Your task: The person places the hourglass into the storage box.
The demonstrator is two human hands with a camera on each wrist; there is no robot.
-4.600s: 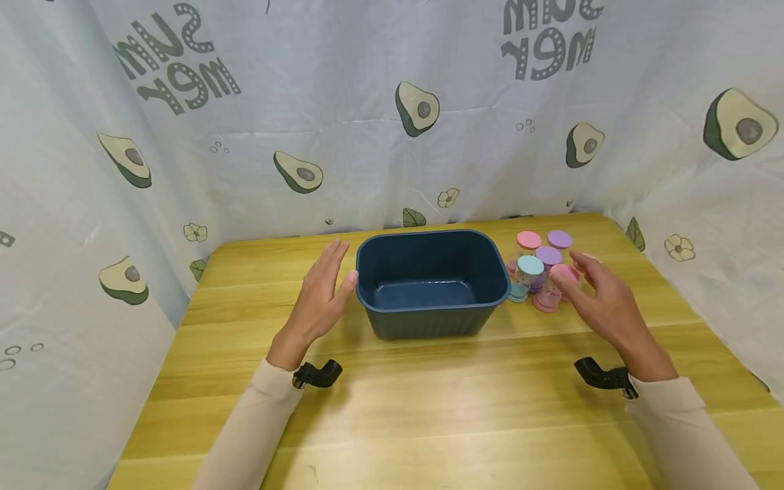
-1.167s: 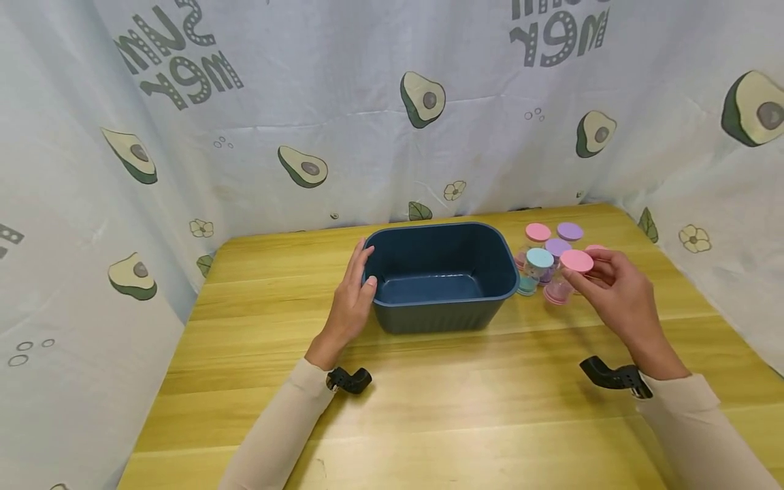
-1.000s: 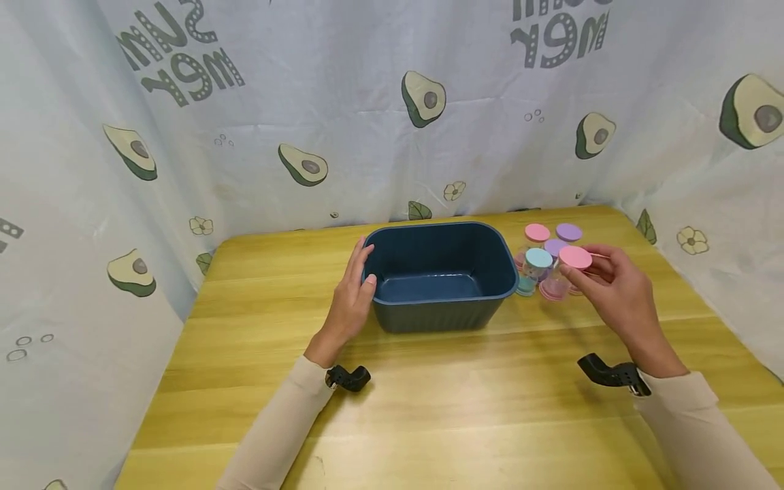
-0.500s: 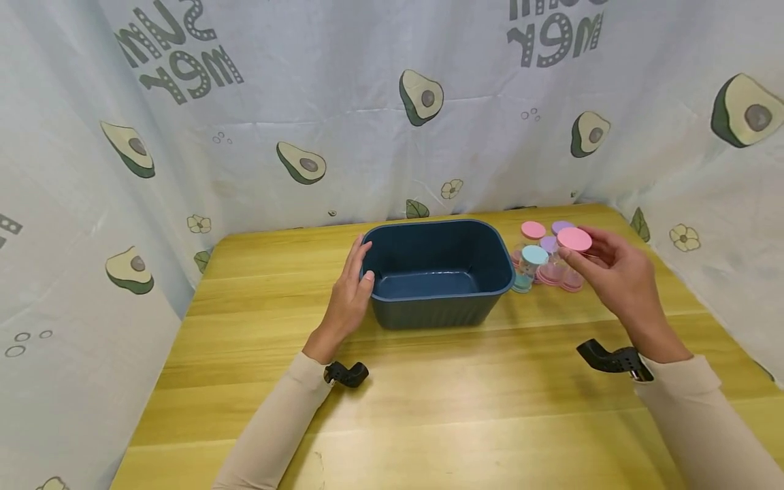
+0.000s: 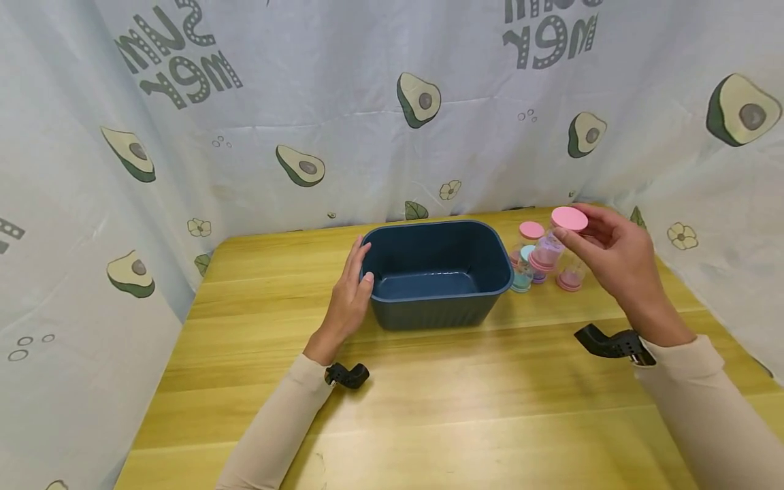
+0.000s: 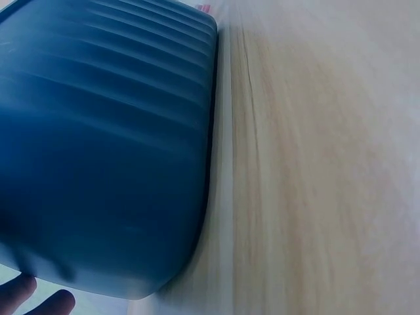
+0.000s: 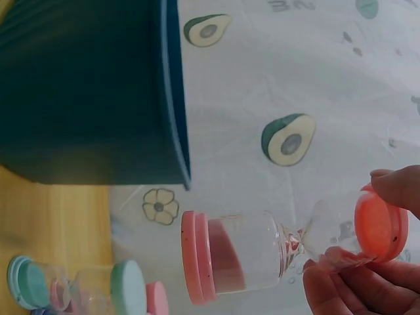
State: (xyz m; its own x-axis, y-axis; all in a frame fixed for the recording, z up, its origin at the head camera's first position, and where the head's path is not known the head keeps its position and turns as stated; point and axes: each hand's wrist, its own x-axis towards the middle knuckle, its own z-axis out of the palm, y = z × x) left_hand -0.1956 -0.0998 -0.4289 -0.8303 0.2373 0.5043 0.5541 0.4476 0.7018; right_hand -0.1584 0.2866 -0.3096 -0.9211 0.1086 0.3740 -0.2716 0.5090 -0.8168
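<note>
My right hand [image 5: 626, 262] pinches a pink-capped sand timer [image 5: 569, 219] by its top cap, thumb on one side and fingers on the other. In the right wrist view the sand timer [image 7: 252, 252] hangs clear of the table, with pink sand in its lower bulb. Several other sand timers stand below it: one with a teal cap [image 5: 522, 280], one with a pink cap [image 5: 531, 230], and another pink one [image 5: 569, 279] partly behind my hand. My left hand [image 5: 344, 307] rests against the left end of a dark blue bin [image 5: 437, 313], fingers fairly straight along its rim.
The bin's inside is bare, its right end close beside the sand timers. Under everything is a wood-grain table [image 5: 453, 401]. A white curtain [image 5: 361, 170] with avocado prints hangs along the table's back edge and both sides.
My right hand has taken hold of the pink sand timer and lifted it off the table, above the others. Earlier, my left hand came to the bin's side and stays there.
</note>
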